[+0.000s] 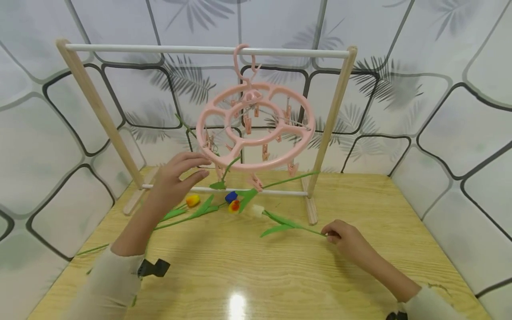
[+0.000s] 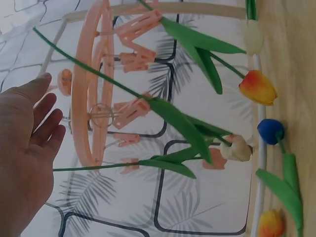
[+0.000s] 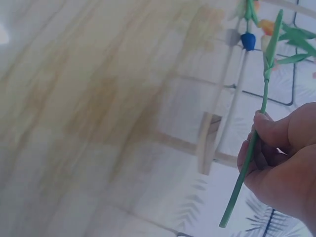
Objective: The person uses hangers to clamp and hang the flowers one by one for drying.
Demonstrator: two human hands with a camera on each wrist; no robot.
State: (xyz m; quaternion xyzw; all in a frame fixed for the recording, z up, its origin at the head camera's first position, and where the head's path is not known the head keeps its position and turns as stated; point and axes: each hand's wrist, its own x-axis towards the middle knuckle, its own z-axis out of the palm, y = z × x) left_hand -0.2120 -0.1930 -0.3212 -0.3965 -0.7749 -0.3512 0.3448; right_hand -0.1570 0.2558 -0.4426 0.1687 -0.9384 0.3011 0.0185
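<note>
In the head view, my right hand [image 1: 345, 238] pinches the green stem of a white artificial tulip [image 1: 258, 210], its bloom pointing left above the table. The right wrist view shows the stem [image 3: 255, 133] running between thumb and fingers. My left hand [image 1: 174, 180] has its fingers extended and holds nothing, fingertips right by the front-left rim of a round pink clip hanger [image 1: 256, 166]. From the hanger's clips, tulips hang bloom down, among them a red-and-yellow one [image 2: 258, 88] and a pale one [image 2: 238, 149] in the left wrist view.
The hanger hooks over the white bar [image 1: 160, 49] of a wooden-legged rack [image 1: 330, 120]. Below it on the wooden table [image 1: 288, 275] lie a blue tulip [image 1: 230, 197] and a yellow tulip [image 1: 193, 201]. More green stems [image 1: 94, 250] lie at the left. Patterned cloth walls stand around the table.
</note>
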